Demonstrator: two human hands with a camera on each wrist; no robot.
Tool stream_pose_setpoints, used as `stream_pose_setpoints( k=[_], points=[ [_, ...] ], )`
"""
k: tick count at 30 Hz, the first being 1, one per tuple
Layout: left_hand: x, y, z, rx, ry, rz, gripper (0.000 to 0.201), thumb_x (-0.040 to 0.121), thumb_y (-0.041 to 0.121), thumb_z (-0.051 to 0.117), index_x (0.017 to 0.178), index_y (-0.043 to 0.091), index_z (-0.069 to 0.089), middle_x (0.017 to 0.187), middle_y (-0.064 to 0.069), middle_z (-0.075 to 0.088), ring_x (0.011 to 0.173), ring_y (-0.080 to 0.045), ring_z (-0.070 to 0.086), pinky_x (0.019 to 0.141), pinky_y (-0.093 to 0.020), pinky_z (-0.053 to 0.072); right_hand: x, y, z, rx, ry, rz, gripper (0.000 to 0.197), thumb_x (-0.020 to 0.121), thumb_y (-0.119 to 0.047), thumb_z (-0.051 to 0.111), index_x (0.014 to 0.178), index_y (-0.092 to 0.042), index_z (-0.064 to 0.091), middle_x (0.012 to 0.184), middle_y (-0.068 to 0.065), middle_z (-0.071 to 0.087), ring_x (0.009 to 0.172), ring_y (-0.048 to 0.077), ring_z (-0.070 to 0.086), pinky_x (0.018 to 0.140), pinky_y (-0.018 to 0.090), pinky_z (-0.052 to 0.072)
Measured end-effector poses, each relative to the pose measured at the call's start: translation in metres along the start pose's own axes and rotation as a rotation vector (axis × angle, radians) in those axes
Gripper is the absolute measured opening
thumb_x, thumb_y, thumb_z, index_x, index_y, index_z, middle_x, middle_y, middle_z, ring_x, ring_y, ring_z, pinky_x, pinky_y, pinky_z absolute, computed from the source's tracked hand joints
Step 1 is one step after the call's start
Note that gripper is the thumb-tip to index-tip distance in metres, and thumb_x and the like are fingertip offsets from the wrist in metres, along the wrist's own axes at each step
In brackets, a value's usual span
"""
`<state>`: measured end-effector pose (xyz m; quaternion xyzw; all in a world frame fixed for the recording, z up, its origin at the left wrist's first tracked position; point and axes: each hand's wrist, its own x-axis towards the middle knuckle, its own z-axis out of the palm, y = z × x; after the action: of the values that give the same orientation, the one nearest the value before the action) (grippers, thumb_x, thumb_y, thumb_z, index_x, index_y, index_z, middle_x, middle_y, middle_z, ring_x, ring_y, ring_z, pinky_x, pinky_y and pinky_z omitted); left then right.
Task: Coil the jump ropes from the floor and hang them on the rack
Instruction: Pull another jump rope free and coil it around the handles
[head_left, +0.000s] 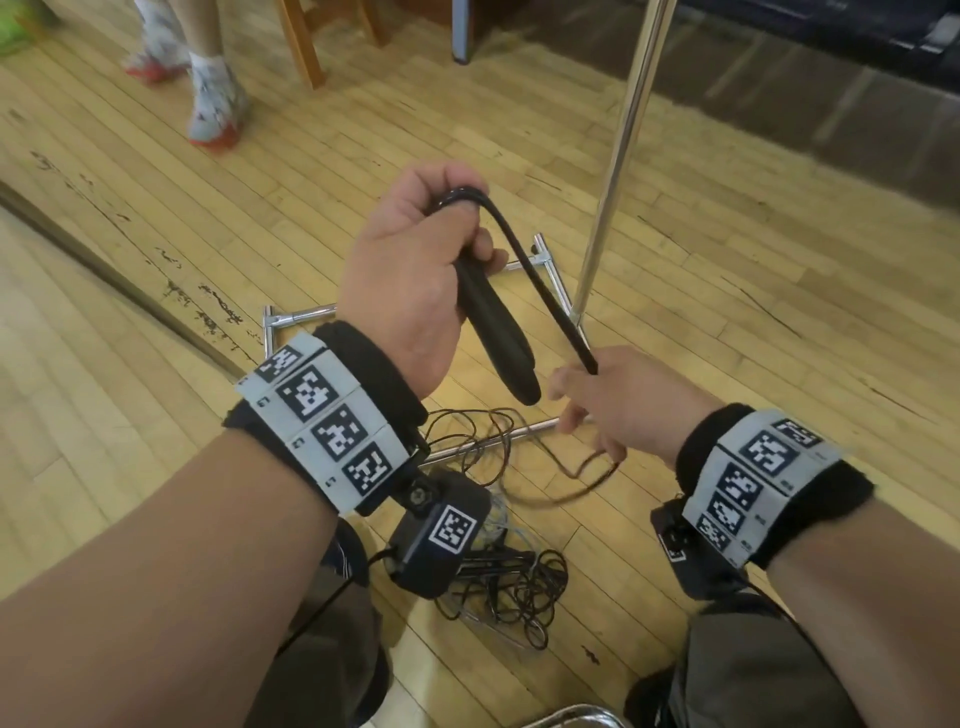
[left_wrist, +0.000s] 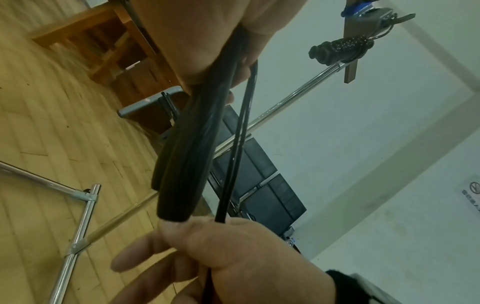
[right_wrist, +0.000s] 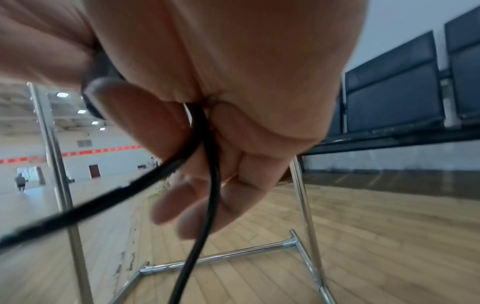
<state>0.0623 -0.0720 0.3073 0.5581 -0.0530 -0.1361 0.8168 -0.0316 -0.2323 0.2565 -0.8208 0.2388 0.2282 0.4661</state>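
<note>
My left hand (head_left: 410, 270) grips the two black handles (head_left: 498, 332) of a jump rope, held together and pointing down toward me. Its black cord (head_left: 540, 280) arcs out over the top of my fist and runs down to my right hand (head_left: 623, 400), which pinches both strands. In the left wrist view the handles (left_wrist: 187, 156) and the two strands of cord (left_wrist: 233, 156) reach down to the right hand (left_wrist: 233, 257). The right wrist view shows the cord (right_wrist: 210, 185) passing between thumb and fingers and hanging below. Slack cord (head_left: 587, 478) trails to the floor, blurred.
A tangle of other jump ropes (head_left: 509, 587) lies on the wooden floor between my knees. The chrome rack's upright (head_left: 618, 156) and base frame (head_left: 296, 314) stand just ahead. A coiled rope's handles (left_wrist: 340, 48) hang on the rack's top bar. Another person's feet (head_left: 213, 104) are at the far left.
</note>
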Motion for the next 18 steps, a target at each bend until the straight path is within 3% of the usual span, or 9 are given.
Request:
stream_pose_setpoints(
  k=[2, 5, 7, 9, 11, 13, 16, 18],
  points=[
    [0.0, 0.0, 0.001, -0.039, 0.016, -0.02, 0.023, 0.101, -0.009, 0.047, 0.103, 0.007, 0.064, 0.077, -0.002, 0.054, 0.066, -0.016, 0.054, 0.078, -0.036, 0.058, -0.002, -0.001, 0.001, 0.148, 0.009, 0.011, 0.018, 0.101, -0.042, 0.055, 0.103, -0.028, 0.067, 0.091, -0.002, 0.076, 0.055, 0.018, 0.069, 0.056, 0.032, 0.061],
    [0.0, 0.001, 0.003, -0.117, 0.041, -0.041, 0.023, 0.103, -0.007, 0.046, 0.102, 0.006, 0.064, 0.073, -0.003, 0.053, 0.066, -0.017, 0.055, 0.079, -0.038, 0.059, -0.005, -0.007, 0.003, 0.654, -0.041, 0.021, 0.023, 0.101, -0.037, 0.058, 0.093, -0.027, 0.078, 0.099, 0.01, 0.079, 0.072, 0.032, 0.073, 0.06, 0.04, 0.058],
    [-0.001, 0.0, 0.005, -0.14, 0.062, -0.044, 0.023, 0.104, -0.006, 0.045, 0.103, 0.006, 0.065, 0.069, -0.002, 0.053, 0.065, -0.017, 0.055, 0.08, -0.037, 0.059, -0.006, -0.01, 0.006, 0.772, -0.154, 0.008, 0.034, 0.105, -0.041, 0.049, 0.111, -0.018, 0.073, 0.104, 0.02, 0.077, 0.079, 0.039, 0.073, 0.057, 0.038, 0.048],
    [-0.002, -0.003, 0.008, -0.158, 0.08, -0.053, 0.021, 0.106, -0.004, 0.046, 0.105, 0.005, 0.065, 0.066, -0.001, 0.052, 0.064, -0.016, 0.056, 0.082, -0.037, 0.06, -0.007, -0.013, 0.01, 0.788, -0.23, 0.019, 0.049, 0.107, -0.05, 0.042, 0.125, -0.009, 0.061, 0.106, 0.024, 0.076, 0.072, 0.036, 0.07, 0.052, 0.034, 0.041],
    [-0.002, -0.007, 0.009, -0.157, 0.092, -0.057, 0.02, 0.107, -0.002, 0.046, 0.106, 0.005, 0.065, 0.067, -0.002, 0.052, 0.065, -0.016, 0.058, 0.085, -0.037, 0.06, -0.009, -0.014, 0.012, 0.809, -0.243, 0.034, 0.056, 0.106, -0.053, 0.041, 0.127, -0.005, 0.06, 0.097, 0.02, 0.076, 0.062, 0.03, 0.066, 0.049, 0.032, 0.038],
    [-0.001, -0.01, 0.008, -0.115, 0.096, -0.056, 0.021, 0.108, 0.002, 0.046, 0.104, 0.006, 0.066, 0.071, -0.003, 0.054, 0.069, -0.018, 0.061, 0.089, -0.038, 0.06, -0.01, -0.016, 0.012, 0.852, -0.205, 0.032, 0.055, 0.104, -0.052, 0.046, 0.122, -0.003, 0.061, 0.076, 0.012, 0.068, 0.053, 0.022, 0.054, 0.049, 0.031, 0.033],
    [-0.001, -0.012, 0.0, 0.258, 0.025, 0.005, 0.021, 0.109, 0.011, 0.048, 0.103, 0.017, 0.067, 0.082, 0.002, 0.067, 0.083, -0.016, 0.065, 0.092, -0.037, 0.056, -0.007, -0.014, 0.003, 0.864, -0.068, 0.018, 0.053, 0.102, -0.05, 0.052, 0.123, -0.002, 0.06, 0.063, 0.004, 0.053, 0.048, 0.015, 0.036, 0.047, 0.029, 0.026],
    [-0.003, -0.013, -0.011, 0.672, -0.096, 0.058, 0.016, 0.108, 0.02, 0.052, 0.107, 0.03, 0.065, 0.093, 0.009, 0.073, 0.082, -0.002, 0.066, 0.082, -0.025, 0.055, -0.005, -0.009, -0.006, 0.752, 0.059, -0.017, 0.054, 0.102, -0.051, 0.053, 0.122, -0.001, 0.059, 0.059, 0.002, 0.051, 0.046, 0.015, 0.033, 0.046, 0.029, 0.025]
  ],
)
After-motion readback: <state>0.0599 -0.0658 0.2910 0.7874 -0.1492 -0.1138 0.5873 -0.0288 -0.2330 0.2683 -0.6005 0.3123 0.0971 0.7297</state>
